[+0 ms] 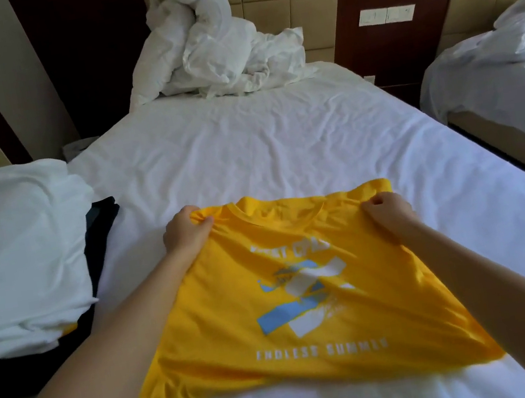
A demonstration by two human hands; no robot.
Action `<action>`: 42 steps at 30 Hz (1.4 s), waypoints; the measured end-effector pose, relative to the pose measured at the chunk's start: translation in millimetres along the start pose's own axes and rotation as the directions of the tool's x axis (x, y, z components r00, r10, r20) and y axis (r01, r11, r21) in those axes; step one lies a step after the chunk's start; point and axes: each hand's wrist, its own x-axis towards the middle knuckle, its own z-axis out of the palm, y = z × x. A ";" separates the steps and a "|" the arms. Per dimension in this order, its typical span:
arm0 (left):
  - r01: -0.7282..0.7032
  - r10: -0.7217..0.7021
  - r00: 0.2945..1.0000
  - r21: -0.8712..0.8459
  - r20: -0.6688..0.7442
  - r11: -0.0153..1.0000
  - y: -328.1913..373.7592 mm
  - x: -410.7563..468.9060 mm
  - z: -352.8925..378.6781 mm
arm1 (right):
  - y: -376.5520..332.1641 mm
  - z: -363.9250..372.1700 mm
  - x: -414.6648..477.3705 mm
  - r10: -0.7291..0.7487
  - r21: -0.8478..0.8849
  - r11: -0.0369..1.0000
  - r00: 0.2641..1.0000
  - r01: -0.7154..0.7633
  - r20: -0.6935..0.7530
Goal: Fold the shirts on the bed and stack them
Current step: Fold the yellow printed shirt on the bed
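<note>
A yellow T-shirt with a white and blue print lies front side up on the white bed sheet, collar pointing away from me. My left hand grips the shirt's left shoulder, fabric bunched in its fingers. My right hand grips the right shoulder with curled fingers. The sleeves are not visible; they seem tucked underneath. On the left lies a pile of garments: white ones on top, a strip of yellow below them, dark ones at the bottom.
A crumpled white duvet is heaped at the head of the bed against the padded headboard. A second bed stands to the right across a narrow gap. Bare sheet stretches between the shirt and the duvet.
</note>
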 end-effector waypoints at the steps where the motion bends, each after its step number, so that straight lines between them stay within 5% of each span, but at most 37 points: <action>1: -0.030 0.027 0.997 -0.048 -0.067 0.998 2.0 0.8 0.7 | -0.1 -0.1 3.7 -0.020 0.026 0.999 0.999 0.021 -0.034; 5: -0.093 0.037 0.951 -0.169 -0.307 0.981 15.9 4.5 -1.6 | -0.7 -4.3 14.9 0.004 0.176 0.984 0.974 0.037 -0.225; 11: 0.018 -0.027 0.999 0.280 0.031 0.960 23.6 32.3 -5.3 | -2.6 -3.9 31.8 0.066 0.013 0.998 0.998 -0.066 -0.021; 13: -0.125 0.146 0.989 0.437 -0.015 0.891 44.0 27.8 -3.0 | -22.1 -8.9 13.3 -0.076 -0.134 0.989 0.990 0.060 -0.117; 15: -0.407 0.437 0.899 0.371 0.005 0.835 70.8 12.0 6.1 | -42.6 -9.1 -28.9 -0.353 -0.149 0.933 0.915 0.328 -0.197; 17: -0.657 0.614 0.753 0.243 0.234 0.713 87.5 -12.1 25.9 | -49.9 1.8 -90.4 -0.639 -0.084 0.769 0.763 0.633 -0.094; 19: -0.759 0.575 0.638 0.291 0.513 0.583 83.7 -31.0 52.4 | -33.4 30.1 -148.6 -0.801 -0.183 0.579 0.596 0.795 0.051; 20: -0.756 0.508 0.636 0.334 0.581 0.563 76.7 -34.2 64.1 | -23.5 43.1 -169.1 -0.823 -0.278 0.504 0.552 0.818 0.132; 22: -0.691 0.426 0.695 0.373 0.579 0.619 68.4 -33.1 75.8 | -12.4 54.9 -184.9 -0.742 -0.339 0.516 0.608 0.787 0.282; 24: -0.646 0.383 0.735 0.406 0.560 0.647 70.1 -24.9 78.9 | -11.5 56.8 -182.0 -0.716 -0.333 0.548 0.636 0.767 0.287; 29: -0.582 0.369 0.797 0.443 0.479 0.682 73.2 -20.3 83.8 | -14.1 52.1 -179.6 -0.690 -0.158 0.594 0.600 0.789 0.405; 32: -0.559 0.389 0.819 0.430 0.422 0.710 72.2 -32.6 76.9 | -14.7 48.2 -184.3 -0.716 -0.197 0.584 0.613 0.788 0.334; 36: -0.544 0.396 0.820 0.346 0.413 0.764 69.3 -57.0 60.2 | -9.9 44.7 -194.0 -0.803 -0.174 0.586 0.596 0.792 0.012; 40: -0.537 0.372 0.791 0.258 0.487 0.804 65.1 -94.0 39.1 | 0.9 33.3 -241.2 -0.574 -0.005 0.817 0.811 0.577 -0.114; 42: -0.517 0.319 0.781 0.269 0.537 0.813 67.7 -111.4 23.4 | 0.5 16.0 -276.0 -0.341 -0.006 0.939 0.934 0.344 0.103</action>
